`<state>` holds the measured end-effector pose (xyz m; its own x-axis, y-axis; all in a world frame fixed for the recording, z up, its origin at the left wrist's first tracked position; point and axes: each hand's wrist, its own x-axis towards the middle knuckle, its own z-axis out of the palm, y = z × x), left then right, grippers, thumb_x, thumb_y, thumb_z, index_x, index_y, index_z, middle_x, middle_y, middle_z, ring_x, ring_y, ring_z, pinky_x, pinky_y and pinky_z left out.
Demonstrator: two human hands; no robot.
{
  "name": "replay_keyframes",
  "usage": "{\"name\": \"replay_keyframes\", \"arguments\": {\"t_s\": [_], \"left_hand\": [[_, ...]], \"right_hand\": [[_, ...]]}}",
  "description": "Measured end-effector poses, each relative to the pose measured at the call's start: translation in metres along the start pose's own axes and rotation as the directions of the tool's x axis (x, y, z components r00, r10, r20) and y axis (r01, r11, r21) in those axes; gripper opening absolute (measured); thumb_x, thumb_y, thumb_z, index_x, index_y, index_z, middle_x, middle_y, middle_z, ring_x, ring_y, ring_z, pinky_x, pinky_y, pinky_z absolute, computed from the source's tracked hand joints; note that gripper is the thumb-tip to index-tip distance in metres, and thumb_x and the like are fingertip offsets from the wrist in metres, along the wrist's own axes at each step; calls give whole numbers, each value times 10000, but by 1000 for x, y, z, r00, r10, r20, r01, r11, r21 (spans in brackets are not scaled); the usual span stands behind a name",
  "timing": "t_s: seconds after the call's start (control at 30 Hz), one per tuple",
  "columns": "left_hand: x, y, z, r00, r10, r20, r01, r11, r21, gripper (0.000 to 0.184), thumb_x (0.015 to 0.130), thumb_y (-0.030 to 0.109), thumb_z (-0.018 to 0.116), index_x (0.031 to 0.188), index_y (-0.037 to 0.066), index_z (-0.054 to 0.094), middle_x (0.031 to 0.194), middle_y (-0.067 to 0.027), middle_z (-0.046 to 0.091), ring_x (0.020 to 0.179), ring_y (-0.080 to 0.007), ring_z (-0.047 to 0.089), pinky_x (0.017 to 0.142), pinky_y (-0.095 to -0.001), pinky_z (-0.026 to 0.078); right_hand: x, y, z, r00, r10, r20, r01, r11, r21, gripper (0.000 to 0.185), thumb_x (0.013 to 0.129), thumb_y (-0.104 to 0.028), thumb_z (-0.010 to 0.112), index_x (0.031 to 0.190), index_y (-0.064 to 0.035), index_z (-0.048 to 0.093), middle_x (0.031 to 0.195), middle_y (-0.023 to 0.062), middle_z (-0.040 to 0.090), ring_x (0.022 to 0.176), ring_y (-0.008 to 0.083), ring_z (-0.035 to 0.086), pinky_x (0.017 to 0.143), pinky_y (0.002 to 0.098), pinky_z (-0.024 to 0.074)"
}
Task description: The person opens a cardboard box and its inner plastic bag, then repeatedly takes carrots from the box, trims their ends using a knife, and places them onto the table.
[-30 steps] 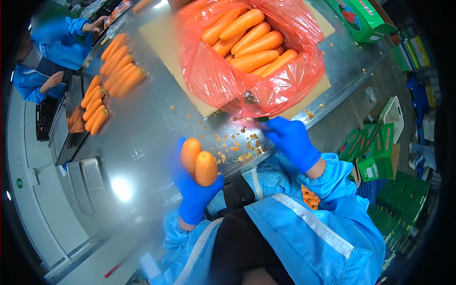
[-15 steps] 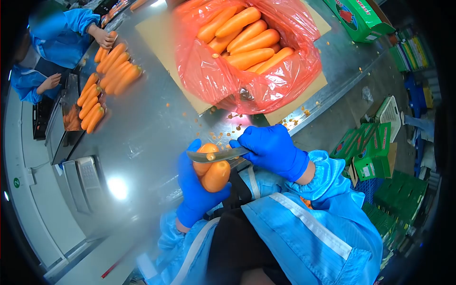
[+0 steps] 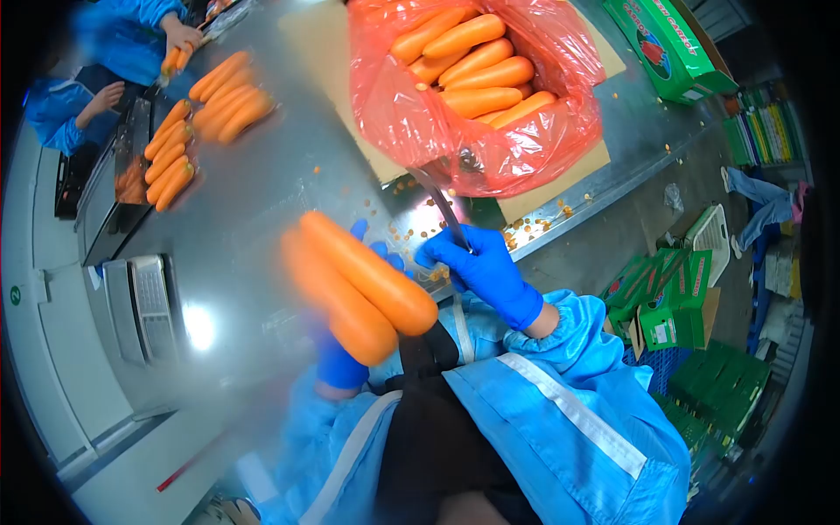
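- Holding two large carrots (image 3: 367,273) side by side in the left grip (image 3: 339,357), with gloved fingertips out past them; palm hidden, so impossible to tell how tightly closed.
- Grasping a knife (image 3: 444,203) in the right grip (image 3: 486,271), closed around the handle, with the blade aimed toward the red plastic bag (image 3: 402,131); impossible to tell whether touching it.
- Reading "CARROT" in white on the green carton (image 3: 669,48) at top right, near a printed red picture.
- Bearing white print and a white label (image 3: 662,334), both too small to read: the green cartons (image 3: 682,297) low at right.
- Marked "2": the round green sign (image 3: 15,296) on the wall at left.
- More carrots in the bag, over cardboard (image 3: 302,44) on the tabletop (image 3: 249,201).
- Scattered carrot trimmings (image 3: 525,231) near the right grip.
- Rows of carrots (image 3: 168,162), blurred, near a co-worker's hand (image 3: 179,37).
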<state>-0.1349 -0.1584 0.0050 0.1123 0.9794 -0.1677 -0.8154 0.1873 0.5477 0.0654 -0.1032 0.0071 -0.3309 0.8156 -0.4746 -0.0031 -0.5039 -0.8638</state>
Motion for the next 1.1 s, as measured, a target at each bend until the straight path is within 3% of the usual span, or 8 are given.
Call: {"name": "replay_keyframes", "arguments": {"t_s": [0.1, 0.2, 0.37, 0.5, 0.7, 0.8, 0.87, 1.1], "left_hand": [[18, 1, -27, 997, 62, 49, -45, 956, -291, 818, 904, 537, 453, 1517, 54, 212, 1333, -191, 499, 1161, -323, 539, 1042, -479, 418], [23, 5, -45, 978, 197, 64, -172, 946, -275, 1112, 683, 579, 697, 1501, 2, 213, 1365, -223, 466, 1220, -381, 502, 1070, -512, 387], [15, 24, -52, 974, 209, -92, -220, 966, -135, 1078, 682, 532, 681, 1500, -1, 223, 1423, -244, 421, 1315, -396, 431, 1124, -515, 331], [15, 46, -75, 961, 216, -172, -233, 969, -85, 603, 1020, 446, 392, 1472, 55, 312, 1375, -214, 473, 1252, -329, 489, 1086, -427, 393], [4, 95, -74, 938, 343, 58, -347, 916, 202, 343, 984, 364, 536, 1120, 50, 568, 1104, -180, 625, 990, -256, 628, 909, -407, 510], [8, 109, -104, 950, 284, -129, -249, 940, 235, 369, 909, 353, 594, 1116, 55, 529, 1071, -157, 616, 910, -234, 635, 846, -408, 528], [-2, 120, -180, 879, 134, -458, -5, 962, 272, 722, 777, 294, 682, 1391, 36, 405, 1194, -143, 561, 956, -271, 620, 835, -400, 528], [39, 202, -183, 827, 522, -210, -3, 377, 926, 527, 799, 138, 752, 1250, 22, 507, 1051, -105, 608, 953, -203, 610, 842, -343, 498]], "right_hand": [[-3, -2, 27, 987, -158, 15, 158, 987, 32, 302, 882, -198, 708, 1143, -47, 684, 1014, 26, 704, 752, 53, 578, 690, 237, 495], [-6, 8, 40, 975, -200, 101, 198, 980, 34, 528, 849, -200, 747, 1325, -64, 562, 1225, 31, 637, 848, 53, 585, 762, 223, 491], [7, 25, 82, 939, -341, 42, 342, 915, -215, 760, 737, -267, 843, 1380, -63, 492, 1264, 109, 616, 1059, 184, 628, 910, 339, 496], [21, 20, 100, 935, -343, 89, 353, 924, -147, 752, 757, -128, 819, 1401, -16, 446, 1367, 116, 543, 1237, 197, 529, 1045, 355, 422], [50, 5, 123, 815, -547, 190, 579, 778, -242, 736, 757, -167, 817, 1394, -57, 466, 1324, 106, 584, 1165, 182, 590, 973, 330, 476], [64, 3, 139, 807, -576, 127, 589, 801, -106, 680, 778, -126, 796, 1378, -48, 487, 1308, 96, 595, 1140, 158, 596, 950, 309, 489], [85, 11, 137, 896, -443, 35, 445, 889, -113, 642, 785, -136, 793, 1356, -43, 515, 1264, 93, 620, 1111, 150, 606, 934, 299, 495], [156, 26, 148, 996, 5, -94, -32, 956, -292, 614, 782, -326, 777, 1278, -20, 586, 932, 85, 685, 804, 128, 633, 718, 265, 510]]}}
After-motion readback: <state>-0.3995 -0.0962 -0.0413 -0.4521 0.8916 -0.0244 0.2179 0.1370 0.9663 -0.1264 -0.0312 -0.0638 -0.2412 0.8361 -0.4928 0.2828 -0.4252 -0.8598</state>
